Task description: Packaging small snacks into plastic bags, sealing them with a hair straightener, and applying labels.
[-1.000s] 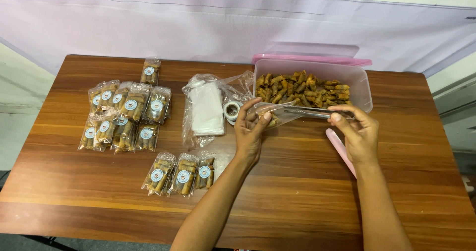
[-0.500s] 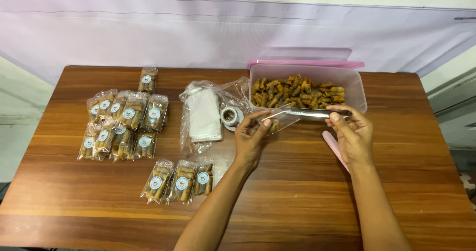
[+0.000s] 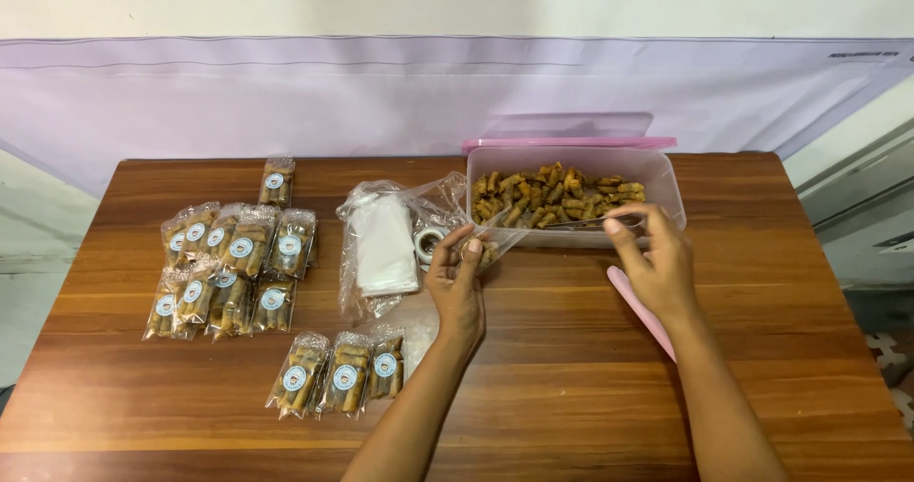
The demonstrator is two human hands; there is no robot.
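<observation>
My left hand (image 3: pixel 456 274) pinches a small clear bag (image 3: pixel 497 240) with a few brown snack rolls in it, held just in front of the clear plastic tub (image 3: pixel 666 191). My right hand (image 3: pixel 650 258) grips metal tongs (image 3: pixel 592 222) at the tub's front wall, their tips pointing left toward the bag. The tub is full of fried brown snack rolls (image 3: pixel 557 194). A roll of tape (image 3: pixel 428 244) lies beside my left hand.
Several sealed snack packets with round labels (image 3: pixel 228 268) lie at the left of the wooden table (image 3: pixel 571 387), three more packets (image 3: pixel 343 372) nearer me. A bag of empty clear pouches (image 3: pixel 383 242) sits mid-table. A pink lid (image 3: pixel 569 143) leans behind the tub; a pink flat stick (image 3: pixel 640 309) lies under my right wrist.
The view has tilted up, so everything sits lower in frame. My hands have drawn slightly closer to the tub, and the tongs are pulled back from the bag's mouth.
</observation>
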